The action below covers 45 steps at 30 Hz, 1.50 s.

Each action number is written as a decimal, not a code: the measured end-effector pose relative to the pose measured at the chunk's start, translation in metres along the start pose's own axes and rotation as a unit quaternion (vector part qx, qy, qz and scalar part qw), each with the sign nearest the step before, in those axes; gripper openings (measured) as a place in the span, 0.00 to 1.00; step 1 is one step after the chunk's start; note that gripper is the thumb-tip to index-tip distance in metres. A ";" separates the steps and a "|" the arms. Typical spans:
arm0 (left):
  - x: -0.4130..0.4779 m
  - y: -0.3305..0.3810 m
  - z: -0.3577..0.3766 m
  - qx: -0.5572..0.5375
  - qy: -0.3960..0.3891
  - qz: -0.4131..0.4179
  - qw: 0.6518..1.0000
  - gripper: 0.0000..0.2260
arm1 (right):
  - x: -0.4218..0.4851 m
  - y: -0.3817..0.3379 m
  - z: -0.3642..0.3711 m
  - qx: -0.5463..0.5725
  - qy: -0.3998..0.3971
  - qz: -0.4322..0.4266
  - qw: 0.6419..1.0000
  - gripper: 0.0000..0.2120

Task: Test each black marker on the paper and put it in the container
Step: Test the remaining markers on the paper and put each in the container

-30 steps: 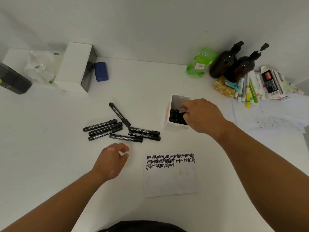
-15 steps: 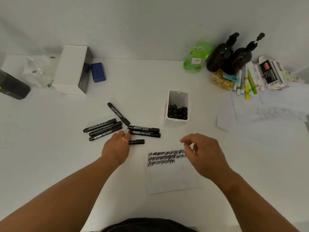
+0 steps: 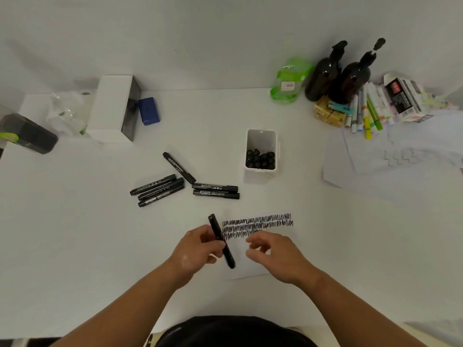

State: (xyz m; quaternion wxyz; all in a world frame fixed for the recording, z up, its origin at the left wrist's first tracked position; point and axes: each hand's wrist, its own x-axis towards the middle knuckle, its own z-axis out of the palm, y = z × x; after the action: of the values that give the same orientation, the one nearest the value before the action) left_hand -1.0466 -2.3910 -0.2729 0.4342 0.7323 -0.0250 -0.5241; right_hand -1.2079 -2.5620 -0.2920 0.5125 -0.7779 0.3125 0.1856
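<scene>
Left hand (image 3: 198, 251) grips a black marker (image 3: 216, 229) over the paper (image 3: 258, 224). Right hand (image 3: 275, 256), at its 3 o'clock, loosely curled, holds nothing. Container (image 3: 261, 139) at 12 o'clock.

Nothing I can actually read here. White print runs along the barrels of the loose markers (image 3: 215, 188), too small for me. Held marker (image 3: 221, 240) in the left hand (image 3: 198, 254): blurred. Sticker on the green packet (image 3: 290, 71): blurred. Red-and-white lettering on the box (image 3: 400, 101): illegible. Paper (image 3: 258, 224): only scribbles.
</scene>
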 end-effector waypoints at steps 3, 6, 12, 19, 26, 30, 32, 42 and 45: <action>-0.012 0.000 0.011 -0.137 -0.047 -0.033 0.989 0.13 | -0.007 -0.005 0.007 0.103 -0.080 0.014 0.991 0.14; -0.013 -0.004 0.012 -0.219 -0.051 -0.048 0.973 0.07 | -0.013 -0.003 0.010 0.178 -0.040 0.000 0.983 0.06; -0.013 -0.002 0.008 -0.141 -0.007 0.030 0.990 0.05 | -0.022 0.010 -0.002 0.210 0.029 -0.011 0.977 0.07; -0.016 0.002 0.028 0.364 -0.100 0.231 0.896 0.07 | -0.022 -0.006 -0.008 0.378 0.038 -0.009 0.925 0.08; -0.014 -0.002 0.049 0.358 -0.095 0.260 0.892 0.15 | -0.018 -0.019 0.009 0.381 0.008 -0.006 0.925 0.05; -0.009 -0.011 0.047 0.361 -0.080 0.290 0.883 0.11 | -0.019 -0.020 0.015 0.398 0.006 -0.006 0.917 0.10; -0.007 -0.014 0.047 0.372 -0.068 0.289 0.880 0.11 | -0.018 -0.018 0.017 0.403 0.006 -0.011 0.915 0.12; 0.019 -0.044 0.048 0.389 0.029 0.250 0.886 0.20 | 0.000 0.026 0.008 0.429 0.226 0.004 0.875 0.06; 0.027 -0.050 0.042 0.409 0.084 0.269 0.868 0.23 | 0.002 0.042 0.000 0.380 0.240 -0.031 0.893 0.08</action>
State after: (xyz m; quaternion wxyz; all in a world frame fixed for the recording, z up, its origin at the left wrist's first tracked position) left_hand -1.0888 -2.3988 -0.3291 0.2209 0.8502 -0.3964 -0.2667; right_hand -1.2350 -2.5744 -0.3216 0.6838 -0.5543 0.4482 -0.1557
